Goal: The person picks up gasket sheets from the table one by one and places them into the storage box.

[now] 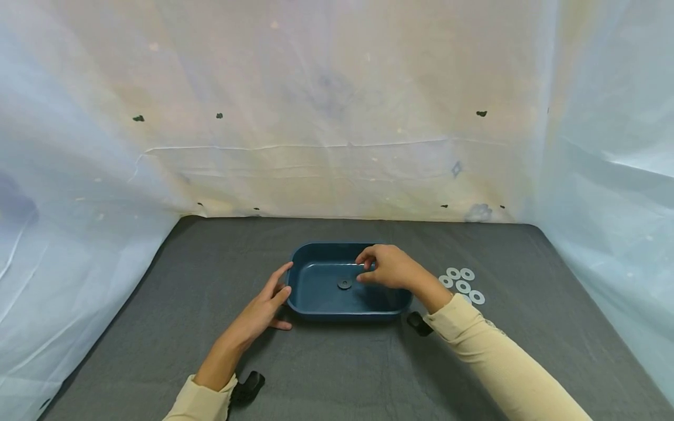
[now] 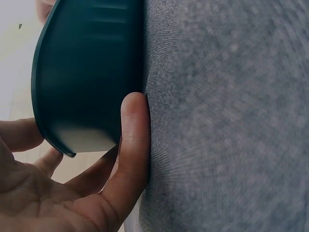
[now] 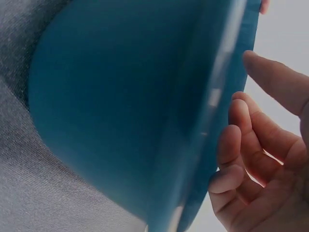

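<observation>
A dark blue rectangular tray [image 1: 347,310] with rounded corners sits on the grey cloth. Inside it lies a flat grey disc with a central hole [image 1: 344,284], like a washer. My left hand [image 1: 263,310] is at the tray's left end, its fairly straight fingers touching the outer wall and rim. One finger [image 2: 134,130] lies along the base of the wall in the left wrist view. My right hand [image 1: 387,267] hovers over the tray's right half, fingers loosely bent and thumb apart from them. Nothing shows between its fingertips.
Several pale flat rings [image 1: 463,286] lie on the cloth right of the tray, some partly hidden by my right forearm. Black wrist pieces [image 1: 247,389] show below both wrists. Pale plastic sheeting [image 1: 337,117] hangs behind the table [image 1: 221,251] and at both sides.
</observation>
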### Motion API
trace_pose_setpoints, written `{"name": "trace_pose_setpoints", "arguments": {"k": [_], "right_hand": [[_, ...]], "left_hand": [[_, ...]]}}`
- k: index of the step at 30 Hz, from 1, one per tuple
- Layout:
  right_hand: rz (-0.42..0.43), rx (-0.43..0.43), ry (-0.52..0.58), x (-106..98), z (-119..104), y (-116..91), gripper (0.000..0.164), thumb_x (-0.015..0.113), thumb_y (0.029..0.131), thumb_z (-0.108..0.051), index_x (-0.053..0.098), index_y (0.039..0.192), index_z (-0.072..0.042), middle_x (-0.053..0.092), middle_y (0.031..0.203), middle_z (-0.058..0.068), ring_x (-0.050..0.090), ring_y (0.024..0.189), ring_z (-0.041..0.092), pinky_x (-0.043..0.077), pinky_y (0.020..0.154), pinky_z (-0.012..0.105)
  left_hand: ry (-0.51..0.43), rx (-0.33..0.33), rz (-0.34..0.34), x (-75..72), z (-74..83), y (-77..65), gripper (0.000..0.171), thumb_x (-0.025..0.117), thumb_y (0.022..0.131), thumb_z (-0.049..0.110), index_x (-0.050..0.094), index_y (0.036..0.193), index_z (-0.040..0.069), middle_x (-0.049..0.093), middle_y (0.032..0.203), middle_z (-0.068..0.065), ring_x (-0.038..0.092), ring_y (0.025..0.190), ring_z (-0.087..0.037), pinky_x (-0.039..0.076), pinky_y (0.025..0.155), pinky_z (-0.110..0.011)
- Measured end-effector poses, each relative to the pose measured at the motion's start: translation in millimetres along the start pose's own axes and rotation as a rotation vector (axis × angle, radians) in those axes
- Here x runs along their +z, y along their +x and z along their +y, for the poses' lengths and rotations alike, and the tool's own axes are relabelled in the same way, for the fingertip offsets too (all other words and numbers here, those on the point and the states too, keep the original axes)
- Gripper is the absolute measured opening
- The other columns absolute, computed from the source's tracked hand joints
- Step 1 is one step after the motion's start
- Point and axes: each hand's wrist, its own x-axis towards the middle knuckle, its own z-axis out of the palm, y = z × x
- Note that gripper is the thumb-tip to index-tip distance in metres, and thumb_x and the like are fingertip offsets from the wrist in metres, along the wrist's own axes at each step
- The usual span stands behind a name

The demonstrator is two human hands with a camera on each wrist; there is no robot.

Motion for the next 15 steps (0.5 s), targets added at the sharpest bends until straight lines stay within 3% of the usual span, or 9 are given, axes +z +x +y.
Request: {"name": "trace_pose_setpoints", "arguments": {"k": [15], "right_hand": [[0.084,-0.026,0.043,-2,12,-27,0.037,0.078,0.087,-0.026,0.07,0.12,-0.009,0.063,0.095,0.001,0.051,0.081,0.014,0.045,0.071,0.028]], "left_hand": [[-0.005,0.001,-0.005,-0.1,0.2,0.9,0.053,0.04,0.109,0.033,0.017,0.154,0.049,0.017,0.161,-0.022,0.028,0.144,-0.05,0.06,0.076,-0.042]]}}
